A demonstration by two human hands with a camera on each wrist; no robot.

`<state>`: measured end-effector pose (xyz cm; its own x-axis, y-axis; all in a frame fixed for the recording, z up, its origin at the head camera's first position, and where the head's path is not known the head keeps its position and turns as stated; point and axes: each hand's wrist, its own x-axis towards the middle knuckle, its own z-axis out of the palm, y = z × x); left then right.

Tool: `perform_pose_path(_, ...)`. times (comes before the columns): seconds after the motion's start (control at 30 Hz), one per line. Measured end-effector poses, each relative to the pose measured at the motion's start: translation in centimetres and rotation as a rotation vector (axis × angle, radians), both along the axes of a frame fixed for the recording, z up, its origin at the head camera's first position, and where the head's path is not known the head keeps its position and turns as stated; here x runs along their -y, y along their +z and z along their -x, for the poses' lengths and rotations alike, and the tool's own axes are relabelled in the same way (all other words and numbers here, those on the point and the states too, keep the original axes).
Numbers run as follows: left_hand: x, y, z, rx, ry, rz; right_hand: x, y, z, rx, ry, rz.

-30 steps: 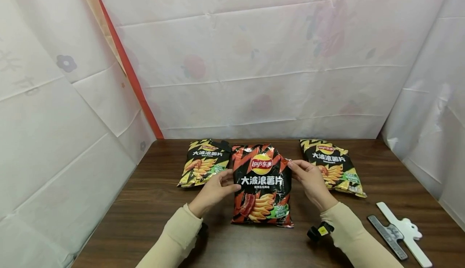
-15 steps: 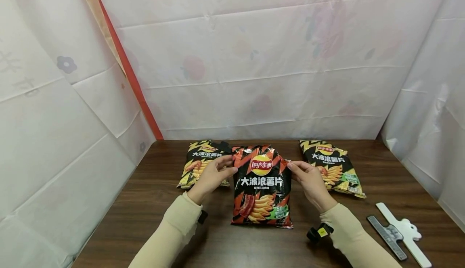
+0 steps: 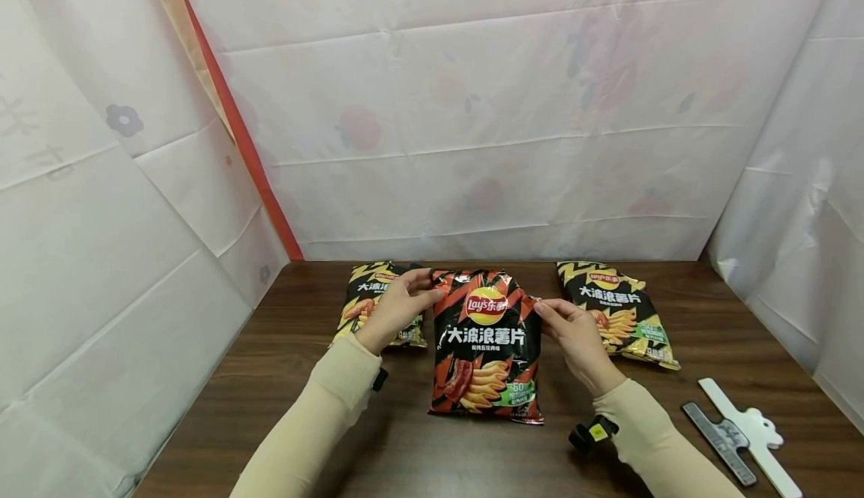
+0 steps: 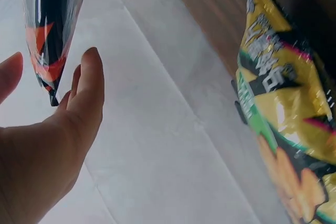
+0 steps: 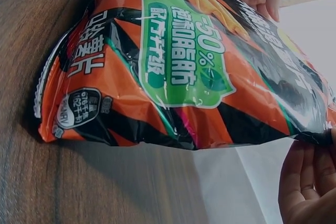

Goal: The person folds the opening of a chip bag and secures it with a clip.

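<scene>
Two yellow-and-black chip bags are lying flat on the dark wooden worktop (image 3: 283,378): the left yellow chip bag (image 3: 367,299) near the back left corner, the right yellow chip bag (image 3: 617,310) toward the back right. A white sealing clip (image 3: 749,434) and a grey sealing clip (image 3: 718,440) are lying side by side at the front right. White floral sheeting (image 3: 472,108) is enclosing the workspace.

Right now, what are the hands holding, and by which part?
The right hand pinches the red chip bag at its upper right edge. The left hand is at its upper left corner, fingers straight; no grip shows.
</scene>
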<state>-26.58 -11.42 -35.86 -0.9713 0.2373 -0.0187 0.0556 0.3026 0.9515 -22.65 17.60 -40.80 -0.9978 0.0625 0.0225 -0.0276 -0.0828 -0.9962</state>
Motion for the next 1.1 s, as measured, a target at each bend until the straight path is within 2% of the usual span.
perform_pose_path(0.13,-0.1,0.8,0.3,-0.039,0.009,0.055,0.0,0.0,0.0,0.007,0.004,0.01)
perform_pose_path(0.37,-0.8,2.3,0.5,-0.207,-0.002,0.184,-0.1,-0.1,0.1,0.009,0.007,0.017)
perform_pose_path(0.57,-2.3,3.2,0.1,-0.31,0.011,0.321,-0.1,-0.2,0.2,-0.004,0.011,0.018)
perform_pose_path(0.77,-4.3,3.6,-0.1,-0.431,-0.063,0.483,-0.3,-0.2,0.2,0.001,0.025,0.014)
perform_pose_path(0.87,-5.1,3.8,-0.1,-0.462,-0.099,0.542,-0.2,-0.1,0.2,0.004,0.021,0.021)
perform_pose_path(1.1,-6.4,4.1,0.3,-0.528,-0.141,0.599,-0.1,0.0,0.2,0.012,0.022,0.028)
